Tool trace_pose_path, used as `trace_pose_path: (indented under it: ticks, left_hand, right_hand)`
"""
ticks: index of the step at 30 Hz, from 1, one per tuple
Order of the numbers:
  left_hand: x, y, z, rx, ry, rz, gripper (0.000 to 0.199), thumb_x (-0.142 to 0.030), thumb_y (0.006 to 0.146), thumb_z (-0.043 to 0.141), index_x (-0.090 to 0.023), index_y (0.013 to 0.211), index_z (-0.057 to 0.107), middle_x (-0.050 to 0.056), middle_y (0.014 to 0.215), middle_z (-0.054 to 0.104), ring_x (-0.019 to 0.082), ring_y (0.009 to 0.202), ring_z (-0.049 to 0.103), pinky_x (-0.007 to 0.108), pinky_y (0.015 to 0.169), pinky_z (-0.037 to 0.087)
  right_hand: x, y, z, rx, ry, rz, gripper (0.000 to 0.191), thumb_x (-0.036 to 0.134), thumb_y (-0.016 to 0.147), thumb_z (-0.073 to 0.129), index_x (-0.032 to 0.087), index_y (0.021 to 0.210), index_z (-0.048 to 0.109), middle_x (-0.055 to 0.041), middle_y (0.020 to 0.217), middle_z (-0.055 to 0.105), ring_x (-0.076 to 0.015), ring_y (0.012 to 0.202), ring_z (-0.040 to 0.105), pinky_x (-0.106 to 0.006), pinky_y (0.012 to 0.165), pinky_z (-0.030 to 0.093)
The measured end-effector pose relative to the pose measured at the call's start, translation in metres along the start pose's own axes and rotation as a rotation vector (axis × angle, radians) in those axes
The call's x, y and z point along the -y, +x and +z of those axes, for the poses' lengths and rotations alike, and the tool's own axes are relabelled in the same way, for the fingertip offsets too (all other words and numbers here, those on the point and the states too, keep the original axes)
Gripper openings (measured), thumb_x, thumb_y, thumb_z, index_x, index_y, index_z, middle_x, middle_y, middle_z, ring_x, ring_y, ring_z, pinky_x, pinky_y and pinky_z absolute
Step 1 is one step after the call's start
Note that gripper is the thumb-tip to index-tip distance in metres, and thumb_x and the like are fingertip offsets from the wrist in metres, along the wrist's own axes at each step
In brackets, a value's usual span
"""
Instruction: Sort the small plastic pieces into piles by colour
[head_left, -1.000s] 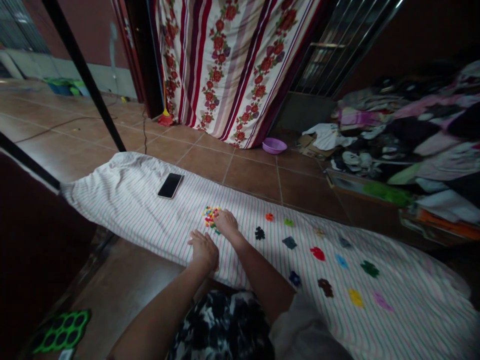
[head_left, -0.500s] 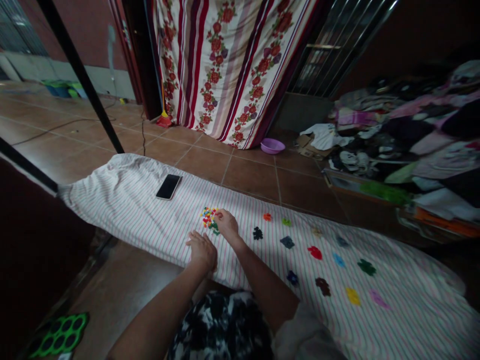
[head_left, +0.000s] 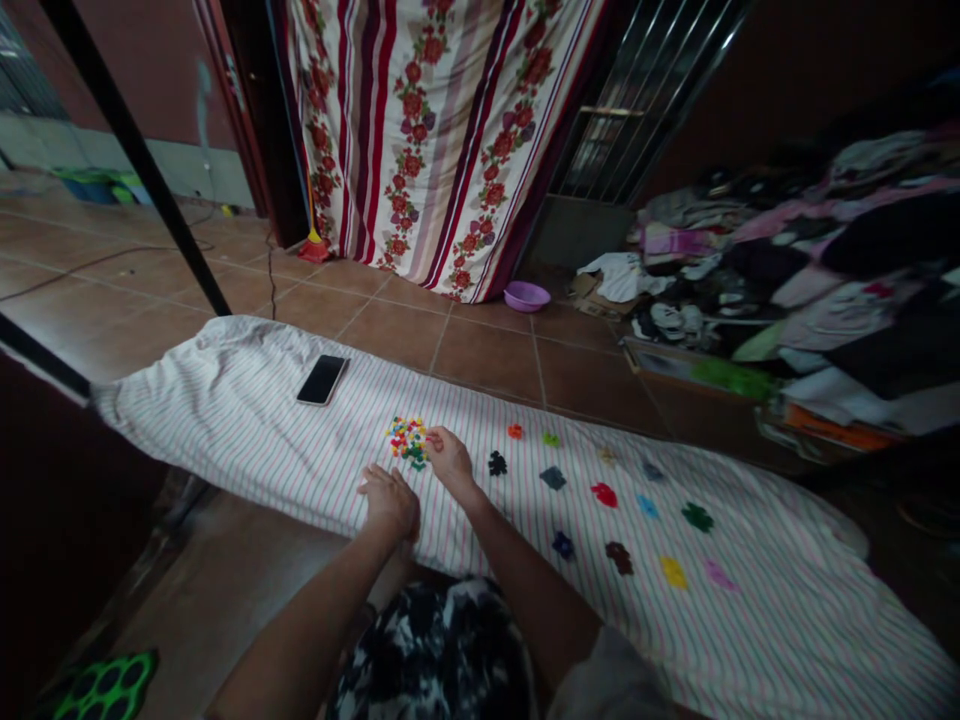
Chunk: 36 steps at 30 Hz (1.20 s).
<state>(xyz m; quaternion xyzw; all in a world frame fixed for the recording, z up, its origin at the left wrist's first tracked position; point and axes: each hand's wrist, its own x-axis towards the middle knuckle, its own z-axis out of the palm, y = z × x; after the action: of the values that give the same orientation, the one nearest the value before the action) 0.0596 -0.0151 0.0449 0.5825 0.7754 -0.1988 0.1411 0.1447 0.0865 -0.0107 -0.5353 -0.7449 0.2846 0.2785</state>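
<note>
A small heap of mixed coloured pieces point(head_left: 406, 438) lies on the striped cloth point(head_left: 247, 440). At its right edge is my right hand point(head_left: 450, 460), thumb and fingertips pinched together; whatever they hold is too small to make out. My left hand point(head_left: 390, 502) rests on the cloth just below the heap, fingers spread, holding nothing. Right of my right hand, separate piles of one colour each lie apart, among them a black pile point(head_left: 497, 463), an orange pile point(head_left: 515, 431), a red pile point(head_left: 604, 495) and a dark green pile point(head_left: 697, 517).
A phone point(head_left: 322, 380) lies on the cloth left of the heap. Beyond the cloth, a purple basin point(head_left: 526, 296) stands on the tiled floor by a hanging floral curtain point(head_left: 450, 140). Clothes point(head_left: 862, 260) are piled at the right. A black pole point(head_left: 142, 160) slants at the left.
The view has shifted, so the cloth and piles appear further left. My right hand has drawn slightly away from the middle of the heap towards its right edge. My left hand stays below it.
</note>
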Motion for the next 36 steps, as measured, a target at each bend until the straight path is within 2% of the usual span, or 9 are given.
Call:
trace_pose_path:
  ticks: [4,11,18,21,27,36]
  left_hand:
    - [0.000,0.000,0.001,-0.006,0.000,0.006,0.074,-0.035,0.082,0.048,0.000,0.145,0.032,0.037,0.146,0.032,0.050,0.134,0.035,0.058,0.086,0.049]
    - [0.000,0.002,0.006,-0.033,0.019,-0.010,0.066,-0.029,0.085,0.041,-0.002,0.145,0.035,0.036,0.145,0.033,0.048,0.134,0.037,0.057,0.086,0.048]
    - [0.002,0.000,0.009,-0.060,0.035,-0.013,0.068,-0.031,0.084,0.041,0.001,0.144,0.035,0.039,0.142,0.037,0.047,0.131,0.042,0.052,0.082,0.049]
    - [0.004,0.001,0.011,-0.052,0.054,0.002,0.075,-0.037,0.081,0.048,0.000,0.144,0.034,0.041,0.142,0.035,0.050,0.130,0.041,0.052,0.085,0.047]
    - [0.005,0.001,0.014,-0.057,0.079,0.013,0.079,-0.039,0.079,0.049,0.001,0.145,0.033,0.040,0.141,0.037,0.050,0.130,0.041,0.050,0.086,0.046]
    - [0.007,0.002,0.016,-0.081,0.100,0.038,0.067,-0.029,0.081,0.044,0.003,0.140,0.039,0.041,0.135,0.043,0.045,0.123,0.050,0.049,0.085,0.046]
  right_hand:
    - [-0.001,-0.004,-0.008,-0.010,-0.030,-0.007,0.024,0.022,0.087,0.049,0.024,0.102,0.068,-0.0027,0.102,0.071,-0.0142,0.088,0.065,-0.025,0.082,0.049]
    - [-0.006,-0.015,-0.016,0.019,-0.008,-0.021,0.023,0.022,0.087,0.051,0.024,0.100,0.070,-0.0019,0.100,0.072,-0.0144,0.088,0.066,-0.024,0.082,0.049]
    - [-0.012,-0.031,-0.042,-0.015,-0.028,-0.045,0.026,0.019,0.087,0.050,0.022,0.102,0.071,-0.0032,0.098,0.073,-0.0145,0.087,0.066,-0.024,0.082,0.049]
    - [-0.020,-0.039,-0.057,-0.034,-0.071,-0.021,0.026,0.019,0.087,0.050,0.022,0.102,0.071,-0.0033,0.098,0.074,-0.0148,0.088,0.066,-0.024,0.082,0.049]
    - [-0.047,-0.052,-0.092,-0.102,-0.113,0.045,0.027,0.021,0.088,0.048,0.024,0.102,0.071,-0.0017,0.097,0.073,-0.0144,0.085,0.066,-0.023,0.079,0.048]
    - [-0.115,-0.062,-0.174,-0.304,-0.167,0.209,0.027,0.022,0.083,0.049,0.020,0.098,0.071,-0.0052,0.097,0.072,-0.0172,0.089,0.065,-0.027,0.084,0.047]
